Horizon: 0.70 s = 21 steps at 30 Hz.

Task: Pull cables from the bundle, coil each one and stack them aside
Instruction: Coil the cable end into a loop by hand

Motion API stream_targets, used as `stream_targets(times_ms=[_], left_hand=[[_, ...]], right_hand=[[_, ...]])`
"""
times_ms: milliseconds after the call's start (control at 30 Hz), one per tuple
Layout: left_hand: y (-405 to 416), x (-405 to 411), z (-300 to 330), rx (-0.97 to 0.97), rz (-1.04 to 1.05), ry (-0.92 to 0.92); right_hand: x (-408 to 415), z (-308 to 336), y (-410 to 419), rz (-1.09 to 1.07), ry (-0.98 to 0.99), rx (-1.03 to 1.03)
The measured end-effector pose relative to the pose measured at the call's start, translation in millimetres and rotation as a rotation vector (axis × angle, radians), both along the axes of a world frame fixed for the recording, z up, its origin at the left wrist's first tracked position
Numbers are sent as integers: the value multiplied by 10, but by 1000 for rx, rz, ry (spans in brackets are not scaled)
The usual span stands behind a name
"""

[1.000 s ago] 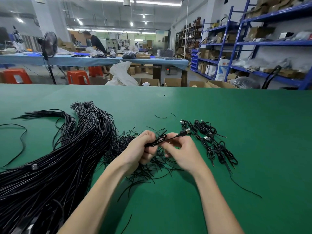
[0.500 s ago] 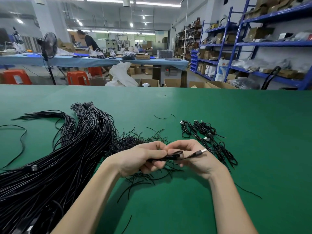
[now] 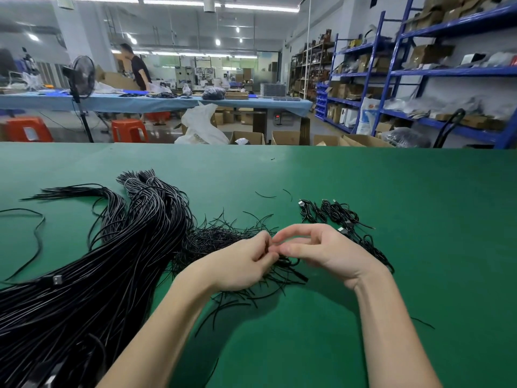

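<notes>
My left hand (image 3: 240, 261) and right hand (image 3: 321, 247) pinch the small coiled black cable (image 3: 285, 261) between them; the row of finished black coils (image 3: 341, 219), running 11-to-5, lies at 2 o'clock, nearest my right.

A thick bundle of black cables (image 3: 92, 275) sprawls across the left of the green table (image 3: 419, 219); coiled cables (image 3: 335, 217) lie stacked at right, one small coil (image 3: 286, 261) between them.

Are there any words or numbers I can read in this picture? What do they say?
None can be read.
White plastic bag behind the green table: faint print, too blurred.
White sack by the blue shelves: coloured marks, too blurred.
Small red display under the far bench: too small.
Cardboard boxes: no legible labels.
</notes>
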<state>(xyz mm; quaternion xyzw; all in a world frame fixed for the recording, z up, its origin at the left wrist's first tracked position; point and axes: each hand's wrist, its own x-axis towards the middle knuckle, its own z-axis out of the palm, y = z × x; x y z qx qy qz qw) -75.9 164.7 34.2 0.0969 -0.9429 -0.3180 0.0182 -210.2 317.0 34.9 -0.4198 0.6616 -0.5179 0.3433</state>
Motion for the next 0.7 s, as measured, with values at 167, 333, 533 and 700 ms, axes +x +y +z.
stream_targets(times_ms=[167,333,533,700], left_hand=[[39,-102,-126,-182,130,263],[-19,-114,-179,-112,177,493],[-46,-129,-203,76,174,662],[-68,-105,-178,18,86,719]], right_hand=[[138,119,-175,-193,138,-105],[262,211,-254,-296,434,-162],[251,172,-285,-458,453,-260],[142,96,-193,-402,180,22]])
